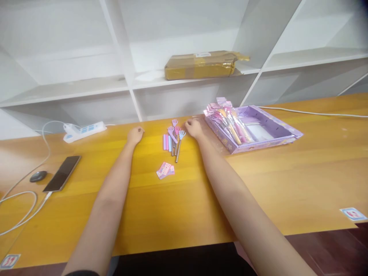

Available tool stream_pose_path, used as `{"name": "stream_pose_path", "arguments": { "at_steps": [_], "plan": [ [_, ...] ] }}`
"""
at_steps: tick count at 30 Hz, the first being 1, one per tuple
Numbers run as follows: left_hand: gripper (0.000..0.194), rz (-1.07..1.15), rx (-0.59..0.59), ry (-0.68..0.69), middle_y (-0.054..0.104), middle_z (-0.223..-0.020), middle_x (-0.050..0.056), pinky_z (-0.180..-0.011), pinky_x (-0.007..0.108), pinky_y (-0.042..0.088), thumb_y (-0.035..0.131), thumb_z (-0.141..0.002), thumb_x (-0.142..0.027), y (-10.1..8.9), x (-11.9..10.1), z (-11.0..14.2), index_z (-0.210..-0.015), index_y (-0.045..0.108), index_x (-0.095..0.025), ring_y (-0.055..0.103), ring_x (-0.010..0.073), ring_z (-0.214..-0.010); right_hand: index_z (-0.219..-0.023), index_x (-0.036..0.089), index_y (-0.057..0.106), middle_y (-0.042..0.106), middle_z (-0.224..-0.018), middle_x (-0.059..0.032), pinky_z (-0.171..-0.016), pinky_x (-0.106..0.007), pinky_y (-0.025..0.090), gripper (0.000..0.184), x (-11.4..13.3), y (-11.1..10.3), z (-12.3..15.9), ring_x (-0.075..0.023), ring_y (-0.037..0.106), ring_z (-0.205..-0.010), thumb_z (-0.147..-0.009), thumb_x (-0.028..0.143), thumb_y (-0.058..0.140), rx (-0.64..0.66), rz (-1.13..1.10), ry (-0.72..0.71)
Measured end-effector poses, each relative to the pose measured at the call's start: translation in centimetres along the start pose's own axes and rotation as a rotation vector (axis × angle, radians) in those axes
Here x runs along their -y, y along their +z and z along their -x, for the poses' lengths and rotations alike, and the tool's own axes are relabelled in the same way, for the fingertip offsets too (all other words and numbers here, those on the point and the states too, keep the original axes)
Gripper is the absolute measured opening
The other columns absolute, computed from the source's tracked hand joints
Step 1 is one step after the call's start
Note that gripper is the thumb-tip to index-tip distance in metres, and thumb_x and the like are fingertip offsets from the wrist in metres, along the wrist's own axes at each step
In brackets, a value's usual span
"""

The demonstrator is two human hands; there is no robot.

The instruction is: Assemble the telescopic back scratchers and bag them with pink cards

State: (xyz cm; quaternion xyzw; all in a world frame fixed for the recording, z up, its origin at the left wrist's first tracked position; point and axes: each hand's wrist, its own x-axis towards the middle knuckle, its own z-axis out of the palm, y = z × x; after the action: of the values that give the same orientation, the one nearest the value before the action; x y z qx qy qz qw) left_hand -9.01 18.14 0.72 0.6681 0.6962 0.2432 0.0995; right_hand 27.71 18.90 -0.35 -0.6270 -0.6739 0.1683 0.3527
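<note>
My left hand (pixel 135 136) rests on the table with its fingers curled closed, and nothing shows in it. Farther right, my right hand (pixel 193 128) also lies closed, with no object visible in its fingers. Between them is a small group of back scratchers with claw-shaped heads, among them a blue back scratcher (pixel 178 146) and a pink one (pixel 177 131); their metal rods overlap. Just left of these, several pastel handle sleeves (pixel 167 142) lie side by side. Nearer to me, small pink printed cards (pixel 165 170) overlap on the wood.
Right of my right hand, a purple tray box (pixel 276 122) holds bagged back scratchers (pixel 230 124). At left are a power strip (pixel 84 132), a phone (pixel 62 173) on a white cable and a dark mouse-like object (pixel 38 176). A taped carton (pixel 201 66) sits on the shelf behind.
</note>
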Motion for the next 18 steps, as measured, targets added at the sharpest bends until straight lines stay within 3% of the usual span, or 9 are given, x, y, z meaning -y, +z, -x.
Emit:
{"name": "stream_pose_path", "arguments": {
  "at_steps": [7,18],
  "plan": [
    [0.025,-0.016,0.042,0.076,0.084,-0.116,0.011,-0.099,0.038,0.051,0.057,-0.098,-0.023,1.2,-2.0,0.3,-0.1,0.082,-0.024,0.074,0.0319,-0.113,-0.101,0.015,0.08,0.081,-0.102,-0.0115,-0.074,-0.025,0.039,0.029,1.7,0.8,0.1,-0.0195,0.065,-0.09,-0.103,0.031,0.056,0.11,0.115,-0.012],
    [0.024,-0.016,0.052,0.092,0.083,-0.115,0.012,-0.095,0.038,0.051,0.057,-0.099,-0.024,1.3,-2.4,0.4,-0.1,0.081,-0.023,0.074,0.0318,-0.11,-0.104,0.017,0.08,0.081,-0.107,-0.0115,-0.072,-0.026,0.038,0.03,2.4,0.8,0.4,-0.0195,0.066,-0.091,-0.105,0.032,0.055,0.15,0.182,-0.025]
  ]
}}
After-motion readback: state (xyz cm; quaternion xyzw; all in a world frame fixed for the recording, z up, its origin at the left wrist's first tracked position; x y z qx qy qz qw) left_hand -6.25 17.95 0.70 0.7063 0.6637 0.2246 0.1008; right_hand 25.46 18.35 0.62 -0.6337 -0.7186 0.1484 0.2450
